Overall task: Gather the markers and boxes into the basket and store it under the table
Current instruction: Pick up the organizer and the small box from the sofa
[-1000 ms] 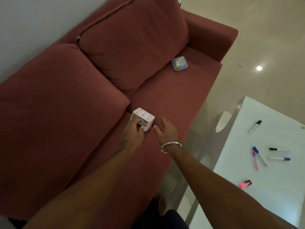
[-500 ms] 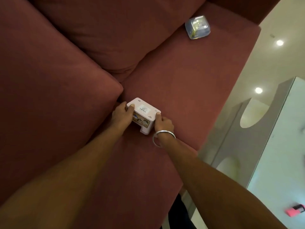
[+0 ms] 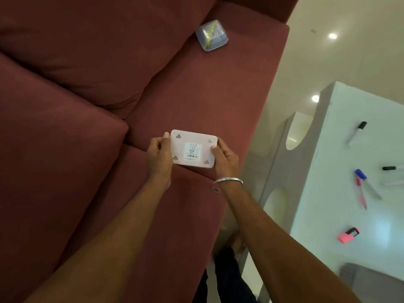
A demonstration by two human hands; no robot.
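Note:
I hold a white box point(image 3: 193, 149) with a label above the red sofa seat. My left hand point(image 3: 158, 154) grips its left end and my right hand point(image 3: 225, 157) grips its right end. A small clear blue box point(image 3: 211, 35) lies farther back on the seat. On the white table point(image 3: 341, 206) at the right lie several markers: a black-capped one point(image 3: 357, 132), a blue-capped one point(image 3: 367, 183), a pink one point(image 3: 360, 194), a dark green-capped one point(image 3: 391, 168) and a short pink highlighter point(image 3: 348, 235). A grey basket's corner point(image 3: 369, 281) shows at the bottom right.
The red sofa point(image 3: 87, 149) with big back cushions fills the left. A narrow strip of beige floor point(image 3: 253, 171) runs between sofa and table. The table's side has oval cut-outs point(image 3: 297, 134).
Both hands closed on the white box and lifted it off the sofa seat, turning its labelled face up. The camera swung right, bringing the table and markers back into view.

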